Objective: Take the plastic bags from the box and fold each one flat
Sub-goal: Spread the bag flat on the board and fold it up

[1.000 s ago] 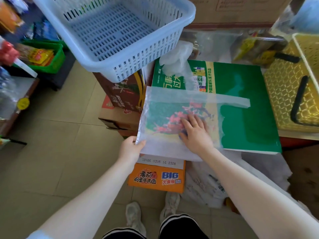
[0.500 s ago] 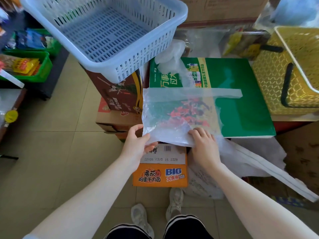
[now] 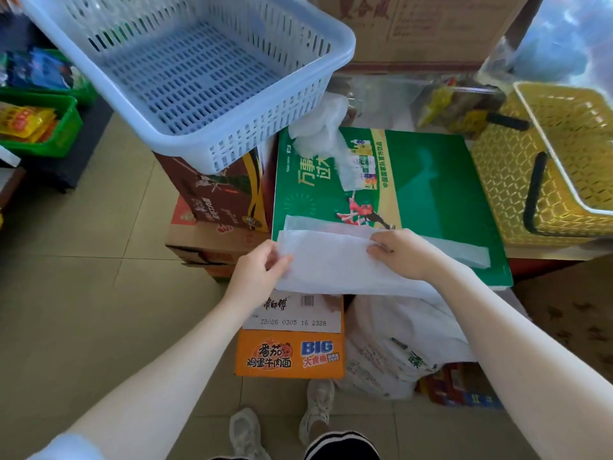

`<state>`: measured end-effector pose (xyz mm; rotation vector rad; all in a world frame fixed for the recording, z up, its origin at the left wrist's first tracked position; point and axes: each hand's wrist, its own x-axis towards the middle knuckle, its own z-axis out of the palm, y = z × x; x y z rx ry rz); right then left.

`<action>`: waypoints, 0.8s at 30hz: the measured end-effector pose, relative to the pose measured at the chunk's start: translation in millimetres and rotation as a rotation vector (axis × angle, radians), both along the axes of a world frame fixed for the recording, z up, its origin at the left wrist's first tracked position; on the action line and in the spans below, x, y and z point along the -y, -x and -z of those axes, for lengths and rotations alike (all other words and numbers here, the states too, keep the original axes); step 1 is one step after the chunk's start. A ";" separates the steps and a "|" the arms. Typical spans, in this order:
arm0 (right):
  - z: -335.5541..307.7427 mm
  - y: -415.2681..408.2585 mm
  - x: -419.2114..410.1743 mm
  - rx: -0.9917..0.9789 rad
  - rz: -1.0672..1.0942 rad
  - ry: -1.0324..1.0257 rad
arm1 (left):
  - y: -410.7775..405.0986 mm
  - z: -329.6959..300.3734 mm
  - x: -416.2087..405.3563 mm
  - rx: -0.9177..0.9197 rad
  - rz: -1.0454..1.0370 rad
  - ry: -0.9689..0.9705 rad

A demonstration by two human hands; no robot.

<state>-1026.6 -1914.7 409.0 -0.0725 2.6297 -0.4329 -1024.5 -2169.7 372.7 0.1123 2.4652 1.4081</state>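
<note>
Plastic bag [image 3: 335,263], white and translucent, is laid across the near edge of a green carton [image 3: 431,180] and is folded over on itself into a long band, with a single-layer strip reaching out to the right along the carton's front. Its left end is pinched by the left hand [image 3: 258,270], thumb on top and fingers curled beneath the folded layer. Its upper folded edge is gripped by the right hand [image 3: 403,254], whose fingertips are curled over that edge near the middle of the band. A second, crumpled white bag [image 3: 320,131] is seen at the far left corner of the green carton, partly lying on its printed top. A pale blue slotted basket [image 3: 185,78] is perched on a brown carton [image 3: 219,194] to the left. A yellow basket [image 3: 564,161] with a black handle is placed to the right of the green carton. Below the folded bag an orange noodle carton [image 3: 288,353] is stood on the tiled floor [image 3: 83,293], and beside it a heap of white printed bags [image 3: 391,353] is piled.
</note>
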 end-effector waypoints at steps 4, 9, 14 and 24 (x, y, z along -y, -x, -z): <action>16.1 17.8 -7.0 -0.083 0.008 -0.176 | 20.0 10.7 -20.0 0.035 -0.063 -0.004; 39.9 35.8 -9.6 -0.180 0.008 -0.240 | 28.3 29.0 -34.1 -0.015 -0.131 0.254; 52.7 52.4 -4.3 -0.235 -0.032 -0.306 | 24.2 29.5 -48.0 -0.328 0.006 0.668; 61.9 45.9 -11.2 -0.240 0.025 -0.226 | 20.4 50.7 -96.4 -0.319 0.334 0.690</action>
